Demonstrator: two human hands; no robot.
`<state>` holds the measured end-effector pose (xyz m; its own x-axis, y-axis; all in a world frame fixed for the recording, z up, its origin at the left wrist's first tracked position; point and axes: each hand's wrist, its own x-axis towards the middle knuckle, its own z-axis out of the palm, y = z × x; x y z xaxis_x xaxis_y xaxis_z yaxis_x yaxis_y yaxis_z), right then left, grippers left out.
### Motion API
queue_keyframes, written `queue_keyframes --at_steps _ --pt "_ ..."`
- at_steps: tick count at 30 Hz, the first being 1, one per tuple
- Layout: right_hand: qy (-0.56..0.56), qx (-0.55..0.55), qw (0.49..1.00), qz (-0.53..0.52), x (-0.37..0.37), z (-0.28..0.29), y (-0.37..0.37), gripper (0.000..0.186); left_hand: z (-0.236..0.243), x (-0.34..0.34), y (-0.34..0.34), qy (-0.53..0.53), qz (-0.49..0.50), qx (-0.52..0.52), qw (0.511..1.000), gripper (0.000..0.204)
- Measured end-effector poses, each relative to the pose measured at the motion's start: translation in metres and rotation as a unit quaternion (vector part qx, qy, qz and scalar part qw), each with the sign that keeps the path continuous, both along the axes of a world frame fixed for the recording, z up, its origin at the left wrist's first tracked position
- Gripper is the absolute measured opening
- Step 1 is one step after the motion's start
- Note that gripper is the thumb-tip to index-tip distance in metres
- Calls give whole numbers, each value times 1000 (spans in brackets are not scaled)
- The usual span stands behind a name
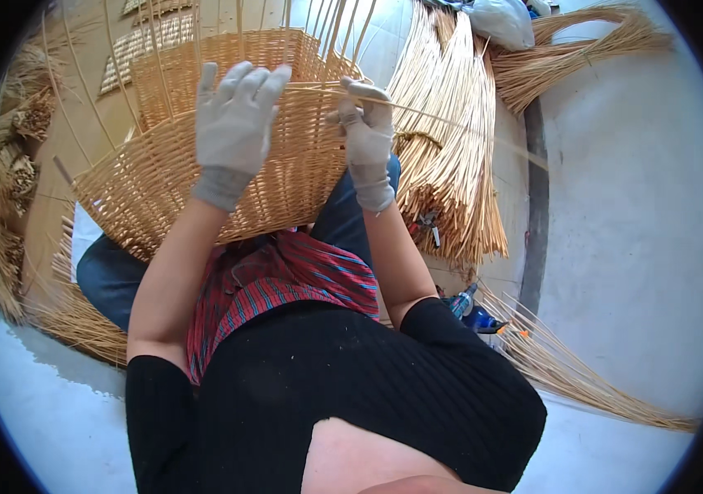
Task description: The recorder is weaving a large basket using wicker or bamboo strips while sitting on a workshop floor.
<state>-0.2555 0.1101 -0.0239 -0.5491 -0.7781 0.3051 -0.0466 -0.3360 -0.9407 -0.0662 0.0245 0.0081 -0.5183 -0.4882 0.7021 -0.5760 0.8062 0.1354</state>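
A partly woven wicker basket (154, 181) rests tilted across my lap, its tall bare stakes (79, 78) rising from the rim. My left hand (234, 123), in a pale knit glove, is at the near wall's top edge with fingers stretched out and nothing visible in them. Beside it, at the basket's right side, my gloved right hand (366, 132) closes its thumb and fingers on a long thin wicker strand (442, 117). The strand runs along the weaving edge and trails off to the right. Part of the rim is hidden behind my hands.
A large bundle of wicker rods (450, 90) lies at the right, with another bundle (582, 49) beyond it. Tools with red and blue handles (476, 316) lie by my right elbow near loose rods (582, 379). More bundles (22, 173) line the left; woven panels (145, 49) lie behind the basket.
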Motion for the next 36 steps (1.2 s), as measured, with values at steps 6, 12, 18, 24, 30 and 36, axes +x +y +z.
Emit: queue_keyframes --at_steps 6,12,18,24,30,36 --pt "363 252 894 -76 -6 39 -38 68 -12 -32 -6 70 -12 229 971 83" --pt "262 240 933 -61 -7 37 -50 33 -24 -30 -13 102 -47 192 975 84" --pt "272 241 930 -45 -4 34 -61 28 -22 -31 -13 30 -24 133 990 86" --pt "236 225 944 38 -10 39 -43 27 -25 -28 -14 6 -18 106 994 77" --pt "-88 26 996 -7 -9 15 -21 27 -26 -25 -12 -13 -45 22 999 63" --pt "323 96 925 -177 -10 29 -33 20 -15 -41 -9 61 -10 124 990 21"
